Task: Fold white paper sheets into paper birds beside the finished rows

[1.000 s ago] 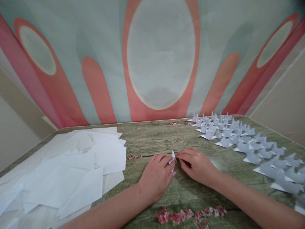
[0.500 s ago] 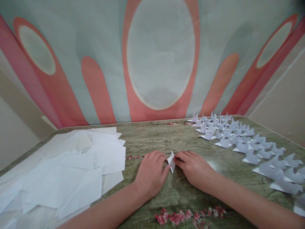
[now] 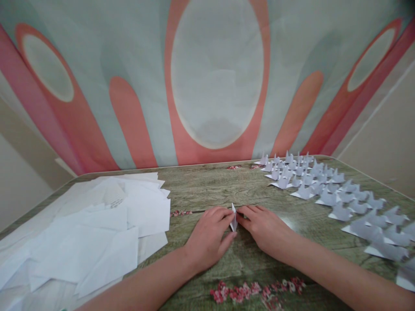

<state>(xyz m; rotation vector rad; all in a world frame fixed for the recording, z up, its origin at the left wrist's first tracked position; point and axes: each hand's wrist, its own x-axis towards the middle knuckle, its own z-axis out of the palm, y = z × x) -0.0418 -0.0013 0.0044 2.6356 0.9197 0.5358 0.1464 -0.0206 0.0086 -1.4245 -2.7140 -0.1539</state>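
Observation:
A small white folded paper piece (image 3: 233,219) stands on edge on the wood-pattern table (image 3: 210,185), between my two hands. My left hand (image 3: 209,237) rests on the table with its fingertips pinched on the left side of the piece. My right hand (image 3: 265,229) lies beside it, fingers curled and pinching the right side. Both forearms reach in from the lower edge of the view.
A loose heap of white paper sheets (image 3: 97,229) covers the table's left part. Several finished folded paper figures (image 3: 340,198) stand in rows on the right. A flowery strip (image 3: 256,291) runs along the near edge. A pink and grey curtain (image 3: 217,82) hangs behind.
The paper piece has turned from a flatter, wider face to a narrow upright edge, and both hands' fingertips have closed in on it. The hands stayed in place.

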